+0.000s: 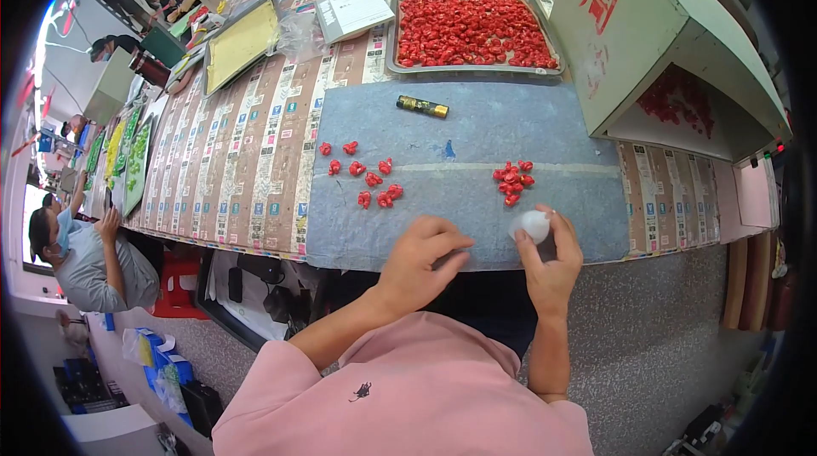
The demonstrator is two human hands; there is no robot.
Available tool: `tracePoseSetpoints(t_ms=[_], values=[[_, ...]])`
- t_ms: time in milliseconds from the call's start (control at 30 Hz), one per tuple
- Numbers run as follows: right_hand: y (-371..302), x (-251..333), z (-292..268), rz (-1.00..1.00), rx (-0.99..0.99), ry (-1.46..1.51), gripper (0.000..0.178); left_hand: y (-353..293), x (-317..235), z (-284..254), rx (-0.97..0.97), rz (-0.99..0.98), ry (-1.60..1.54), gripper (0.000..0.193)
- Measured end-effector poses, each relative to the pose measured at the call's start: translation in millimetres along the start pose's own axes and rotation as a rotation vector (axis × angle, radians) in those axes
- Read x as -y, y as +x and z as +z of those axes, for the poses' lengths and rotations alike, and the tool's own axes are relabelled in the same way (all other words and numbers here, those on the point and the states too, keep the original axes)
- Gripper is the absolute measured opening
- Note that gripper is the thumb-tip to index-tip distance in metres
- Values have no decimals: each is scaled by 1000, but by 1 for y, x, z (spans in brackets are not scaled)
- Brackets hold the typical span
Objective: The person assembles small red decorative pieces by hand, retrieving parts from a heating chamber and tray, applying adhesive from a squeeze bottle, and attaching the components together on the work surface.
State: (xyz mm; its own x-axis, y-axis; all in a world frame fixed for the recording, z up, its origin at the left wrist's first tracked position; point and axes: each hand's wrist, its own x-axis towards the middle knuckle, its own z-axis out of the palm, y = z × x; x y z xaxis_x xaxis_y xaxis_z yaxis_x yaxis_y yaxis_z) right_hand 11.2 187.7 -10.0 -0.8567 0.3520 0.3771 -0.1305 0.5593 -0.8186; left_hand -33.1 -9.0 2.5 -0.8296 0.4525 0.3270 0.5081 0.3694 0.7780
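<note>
My right hand (pixel 553 265) holds a small white round thing (pixel 534 225) between thumb and fingers near the mat's front edge. It looks like a ball or a little cap; which one I cannot tell. Just beyond it lies a tight cluster of small red knobbly pieces (pixel 512 179). My left hand (pixel 423 259) hovers by the same edge, thumb and index finger apart, with nothing visible in it. Several loose red pieces (pixel 373 179) are scattered farther off, to its left. All of these lie on a blue-grey mat (pixel 442 137).
A black and gold cylinder (pixel 422 106) lies on the mat. Behind stands a metal tray (pixel 477 71) heaped with red pieces, beside a white box (pixel 356 12). An open-fronted pale booth (pixel 634 39) rises at right. People sit at left, one in a grey shirt (pixel 111 273).
</note>
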Motion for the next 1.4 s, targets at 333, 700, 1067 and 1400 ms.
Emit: tracePoseSetpoints(t_ms=[333, 700, 1067, 1400], values=[[-38, 2, -32, 130, -65, 254, 37, 62, 12, 18, -134, 52, 204, 34], [-47, 0, -27, 148, 11, 289, 41, 87, 10, 30, -46, 106, 259, 30], [-46, 13, -24, 124, 37, 365, 38, 59, 4, 12, -51, -105, -176, 17], [-51, 21, -32, 208, 84, 474, 54, 1, -7, -5, 223, -804, -1283, 20]])
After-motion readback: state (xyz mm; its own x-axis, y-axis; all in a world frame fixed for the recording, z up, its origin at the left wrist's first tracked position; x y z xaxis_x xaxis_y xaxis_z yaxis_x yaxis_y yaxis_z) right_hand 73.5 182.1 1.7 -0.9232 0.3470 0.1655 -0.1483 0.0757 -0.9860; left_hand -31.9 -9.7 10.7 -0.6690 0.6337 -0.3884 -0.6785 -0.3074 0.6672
